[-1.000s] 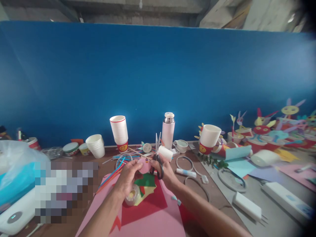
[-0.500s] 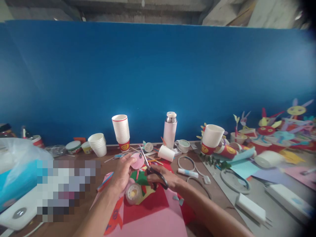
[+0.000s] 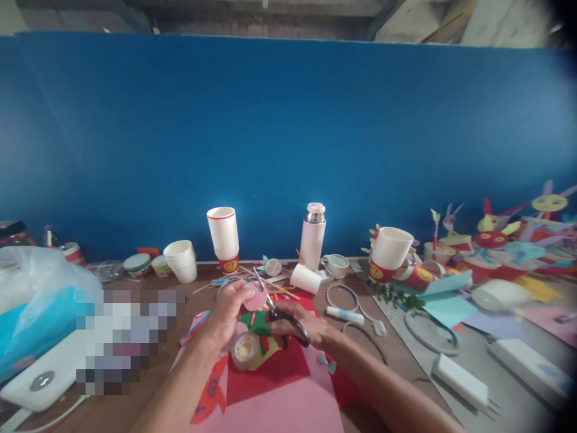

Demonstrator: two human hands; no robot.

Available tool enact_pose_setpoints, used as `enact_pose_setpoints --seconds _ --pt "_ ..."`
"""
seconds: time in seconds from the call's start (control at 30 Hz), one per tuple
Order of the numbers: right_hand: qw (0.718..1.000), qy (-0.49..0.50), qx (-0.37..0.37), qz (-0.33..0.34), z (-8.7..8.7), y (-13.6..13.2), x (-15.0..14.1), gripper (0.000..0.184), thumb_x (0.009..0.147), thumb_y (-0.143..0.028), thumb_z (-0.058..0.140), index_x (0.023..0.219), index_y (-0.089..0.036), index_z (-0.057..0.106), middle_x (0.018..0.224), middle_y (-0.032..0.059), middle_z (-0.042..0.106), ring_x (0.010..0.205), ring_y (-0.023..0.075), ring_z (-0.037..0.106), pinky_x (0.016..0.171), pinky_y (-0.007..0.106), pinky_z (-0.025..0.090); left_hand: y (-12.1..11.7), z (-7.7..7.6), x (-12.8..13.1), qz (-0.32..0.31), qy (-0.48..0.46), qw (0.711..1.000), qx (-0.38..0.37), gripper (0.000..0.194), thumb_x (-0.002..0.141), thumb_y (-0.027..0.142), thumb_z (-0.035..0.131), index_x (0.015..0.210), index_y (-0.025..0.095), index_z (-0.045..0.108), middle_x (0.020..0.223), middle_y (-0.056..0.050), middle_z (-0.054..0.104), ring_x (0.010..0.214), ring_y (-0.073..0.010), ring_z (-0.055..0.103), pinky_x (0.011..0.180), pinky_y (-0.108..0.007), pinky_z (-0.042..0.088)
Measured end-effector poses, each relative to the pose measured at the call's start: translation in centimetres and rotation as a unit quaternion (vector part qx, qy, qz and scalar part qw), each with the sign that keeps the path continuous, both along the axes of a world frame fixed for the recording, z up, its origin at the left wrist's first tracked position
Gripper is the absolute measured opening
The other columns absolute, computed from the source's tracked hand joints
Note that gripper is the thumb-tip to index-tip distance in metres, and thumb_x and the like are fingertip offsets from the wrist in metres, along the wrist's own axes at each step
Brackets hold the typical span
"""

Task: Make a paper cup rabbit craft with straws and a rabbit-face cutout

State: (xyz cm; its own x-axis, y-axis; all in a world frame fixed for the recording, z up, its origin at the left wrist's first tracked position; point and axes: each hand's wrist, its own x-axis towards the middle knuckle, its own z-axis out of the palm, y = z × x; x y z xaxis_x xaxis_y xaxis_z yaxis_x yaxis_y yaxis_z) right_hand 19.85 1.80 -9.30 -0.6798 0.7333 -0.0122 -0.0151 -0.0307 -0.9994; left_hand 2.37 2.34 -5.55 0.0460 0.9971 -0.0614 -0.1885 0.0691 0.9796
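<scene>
My left hand (image 3: 228, 313) pinches a small round pink paper piece (image 3: 255, 297) just above the table. My right hand (image 3: 301, 325) grips black-handled scissors (image 3: 280, 313), whose blades point up and left and meet the pink piece's right edge. Under both hands lie a roll of clear tape (image 3: 246, 350), green and yellow paper scraps (image 3: 258, 325), a red sheet (image 3: 274, 373) and a larger pink sheet (image 3: 288, 409).
Stacks of white paper cups (image 3: 224, 236) and a white thermos (image 3: 314, 237) stand by the blue wall. A glue stick (image 3: 345, 314), white hoops (image 3: 342, 297), coloured straws, a power strip (image 3: 460, 382) and finished paper-cup crafts (image 3: 491, 240) fill the right. A plastic bag (image 3: 31, 300) sits left.
The scissors swung from pointing straight up to leaning left against the pink piece. My left hand lifted the pink piece slightly, and the view shifted a little.
</scene>
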Motion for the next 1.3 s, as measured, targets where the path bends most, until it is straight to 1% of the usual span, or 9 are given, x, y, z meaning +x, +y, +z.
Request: enact_pose_setpoints --seconds 0.1,0.27,0.4,0.53,0.7,1.0,1.2,1.3 --pt "1.0 -0.004 0.0 -0.004 0.2 -0.1 -0.1 0.021 0.074 -0.035 0.059 0.079 -0.016 0.051 0.055 -0.0036 0.054 0.048 0.0085 0.049 0.05 0.02 0.038 0.1 -0.1 0.0 -0.036 -0.021 0.999 -0.003 0.012 0.061 0.024 0.061 0.064 0.018 0.051 0.055 0.007 0.053 0.049 -0.0089 0.047 0.049 -0.021 0.036" --pt "1.0 -0.011 0.018 -0.004 0.5 -0.3 -0.1 0.016 0.076 -0.03 0.056 0.077 -0.016 0.051 0.056 -0.0033 0.055 0.049 0.0077 0.048 0.051 0.019 0.036 0.3 -0.4 -0.2 -0.022 0.031 0.999 0.007 0.015 0.06 0.026 0.061 0.058 0.018 0.049 0.052 0.007 0.05 0.048 -0.0088 0.045 0.048 -0.021 0.033" --pt "1.0 -0.006 0.017 0.002 0.2 -0.3 -0.2 0.02 0.076 -0.035 0.056 0.077 -0.015 0.051 0.058 -0.0027 0.055 0.049 0.0078 0.049 0.05 0.019 0.036 0.5 -0.7 -0.3 -0.017 0.056 0.998 0.01 0.017 0.061 0.029 0.062 0.057 0.017 0.05 0.051 0.007 0.049 0.047 -0.0089 0.043 0.047 -0.021 0.031" --pt "1.0 -0.006 0.031 0.003 -0.1 -0.3 -0.3 0.022 0.077 -0.036 0.056 0.078 -0.015 0.052 0.058 -0.0027 0.055 0.05 0.0075 0.049 0.049 0.018 0.034 0.4 -0.9 -0.3 -0.017 0.089 0.996 0.013 0.021 0.064 0.033 0.061 0.055 0.018 0.049 0.048 0.008 0.046 0.045 -0.0085 0.039 0.046 -0.021 0.029" --pt "0.999 -0.002 0.035 -0.001 -0.3 -0.3 -0.5 0.023 0.077 -0.037 0.056 0.076 -0.015 0.052 0.057 -0.0029 0.054 0.048 0.0073 0.048 0.048 0.018 0.035 0.2 -0.9 -0.1 -0.013 0.102 0.995 -0.001 0.022 0.064 0.032 0.061 0.054 0.018 0.048 0.047 0.008 0.042 0.043 -0.0078 0.035 0.043 -0.021 0.027" --pt "0.999 0.004 0.029 -0.017 -0.4 -0.4 -0.7 0.025 0.075 -0.039 0.056 0.073 -0.014 0.052 0.055 -0.0031 0.054 0.047 0.0071 0.047 0.048 0.019 0.037 0.2 -1.0 0.1 -0.03 0.081 0.996 -0.014 0.016 0.062 0.03 0.061 0.058 0.018 0.05 0.05 0.007 0.046 0.045 -0.0092 0.041 0.044 -0.021 0.033" --pt "1.0 0.004 0.021 -0.018 -0.9 -0.2 -0.6 0.024 0.075 -0.038 0.057 0.074 -0.015 0.052 0.055 -0.0036 0.054 0.047 0.0076 0.048 0.048 0.019 0.037 0.0 -0.6 0.2 -0.029 0.075 0.997 -0.018 0.014 0.061 0.028 0.061 0.058 0.019 0.052 0.05 0.007 0.048 0.045 -0.0098 0.043 0.044 -0.021 0.034" --pt "1.0 0.003 0.024 -0.019 -0.8 -0.2 -0.6 0.024 0.076 -0.038 0.056 0.073 -0.015 0.052 0.055 -0.0037 0.054 0.047 0.0077 0.048 0.048 0.019 0.036 -0.1 -0.6 0.2 -0.031 0.068 0.997 -0.021 0.012 0.061 0.028 0.061 0.058 0.019 0.054 0.05 0.007 0.049 0.045 -0.0101 0.044 0.044 -0.022 0.034"
